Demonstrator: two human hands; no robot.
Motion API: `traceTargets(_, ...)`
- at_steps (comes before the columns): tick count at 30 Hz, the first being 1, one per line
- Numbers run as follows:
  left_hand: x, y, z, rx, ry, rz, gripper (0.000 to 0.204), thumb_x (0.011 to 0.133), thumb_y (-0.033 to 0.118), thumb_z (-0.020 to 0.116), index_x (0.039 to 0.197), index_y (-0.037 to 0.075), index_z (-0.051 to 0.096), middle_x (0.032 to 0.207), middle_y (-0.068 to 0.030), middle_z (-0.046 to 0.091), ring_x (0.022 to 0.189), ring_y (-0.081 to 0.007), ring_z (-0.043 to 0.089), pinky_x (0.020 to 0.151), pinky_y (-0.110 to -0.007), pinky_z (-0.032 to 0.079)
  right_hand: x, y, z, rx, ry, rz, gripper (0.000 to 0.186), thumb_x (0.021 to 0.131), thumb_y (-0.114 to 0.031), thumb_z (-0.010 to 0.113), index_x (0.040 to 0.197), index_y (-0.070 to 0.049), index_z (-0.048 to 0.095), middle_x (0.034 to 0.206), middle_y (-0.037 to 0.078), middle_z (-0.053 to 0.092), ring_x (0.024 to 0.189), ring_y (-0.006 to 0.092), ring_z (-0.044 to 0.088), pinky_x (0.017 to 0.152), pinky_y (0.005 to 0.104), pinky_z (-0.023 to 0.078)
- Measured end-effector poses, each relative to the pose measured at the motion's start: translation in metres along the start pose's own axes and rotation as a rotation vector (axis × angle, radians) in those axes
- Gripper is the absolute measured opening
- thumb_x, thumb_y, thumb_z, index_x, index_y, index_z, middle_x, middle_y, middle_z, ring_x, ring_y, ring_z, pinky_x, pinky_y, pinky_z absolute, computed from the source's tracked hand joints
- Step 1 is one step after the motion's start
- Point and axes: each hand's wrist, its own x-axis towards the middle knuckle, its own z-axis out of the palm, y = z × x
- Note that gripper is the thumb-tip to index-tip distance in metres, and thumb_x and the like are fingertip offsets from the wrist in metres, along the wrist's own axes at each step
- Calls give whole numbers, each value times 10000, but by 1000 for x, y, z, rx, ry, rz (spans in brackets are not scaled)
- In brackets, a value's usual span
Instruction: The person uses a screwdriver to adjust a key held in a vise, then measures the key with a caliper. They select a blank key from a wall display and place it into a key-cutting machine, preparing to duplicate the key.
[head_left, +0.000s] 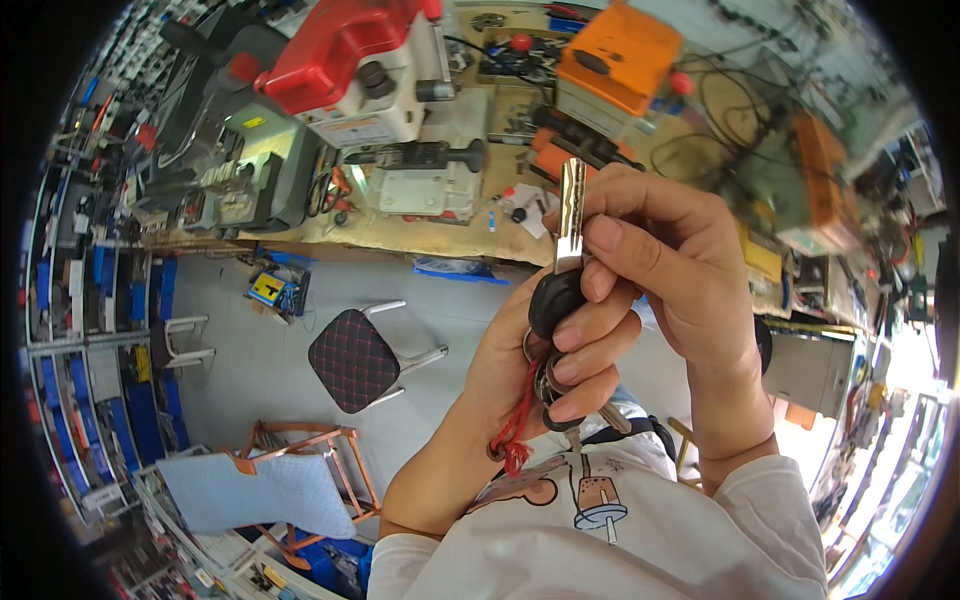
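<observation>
In front of my chest, my left hand (500, 335) is closed round a bunch of keys on a metal ring. A car-type key stands upright from it, with a black plastic head (556, 303) and a long shiny silver blade (571, 205) with a wavy groove. My right hand (690, 250) is closed at the blade, thumb and forefinger pinching it from the right side. Lower on the bunch, more keys (612, 415) hang between the left fingers, partly hidden. A red knotted cord (515, 440) dangles below my left palm.
The workbench ahead carries a red-and-white key-cutting machine (365, 85), an orange-topped machine (615, 65), a grey machine (235, 190) and tangled cables. A black padded stool (353, 360) and a wooden chair with a blue cloth (255, 490) stand on the floor left.
</observation>
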Motion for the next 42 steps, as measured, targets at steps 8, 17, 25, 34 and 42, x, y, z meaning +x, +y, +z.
traceTargets(8, -3, 75, 18, 149, 78, 279, 241, 976, 283, 404, 981, 47, 454, 675, 9, 372, 515, -79, 380, 357, -210, 394, 94, 13, 41, 92, -204, 103, 222, 879, -117, 586, 990, 74, 606, 857, 65, 573, 654, 84, 535, 549, 183, 442)
traceTargets(17, -13, 142, 36, 489, 250, 572, 486, 975, 432, 367, 1006, -33, 503, 680, -65, 461, 564, -136, 458, 462, -306, 483, 174, 18, 85, 166, -356, 259, 153, 848, -54, 629, 938, 60, 581, 693, 83, 608, 537, 149, 636, 441, 257, 536)
traceTargets(25, -20, 211, 45, 516, 133, 423, 703, 957, 548, 258, 1162, -101, 437, 732, -69, 457, 625, -136, 463, 546, -327, 511, 212, 25, 120, -144, -73, 1, 219, 900, -128, 539, 989, 59, 610, 798, 45, 550, 592, 51, 432, 524, 185, 337)
traceTargets(34, -27, 279, 58, 489, 70, 258, 732, 945, 569, 260, 1194, -101, 416, 766, -58, 445, 657, -135, 469, 543, -323, 517, 217, 37, 160, -561, 151, -461, 238, 891, -81, 549, 1079, 61, 583, 815, 63, 540, 652, 74, 454, 559, 188, 347)
traceTargets(42, -20, 303, 57, 441, 44, 152, 720, 944, 567, 257, 1184, -91, 423, 766, -64, 454, 666, -138, 481, 522, -319, 526, 231, 42, 170, -1048, 193, -662, 574, 946, -468, 392, 1080, 41, 621, 1016, 140, 494, 783, 170, 511, 672, 270, 404)
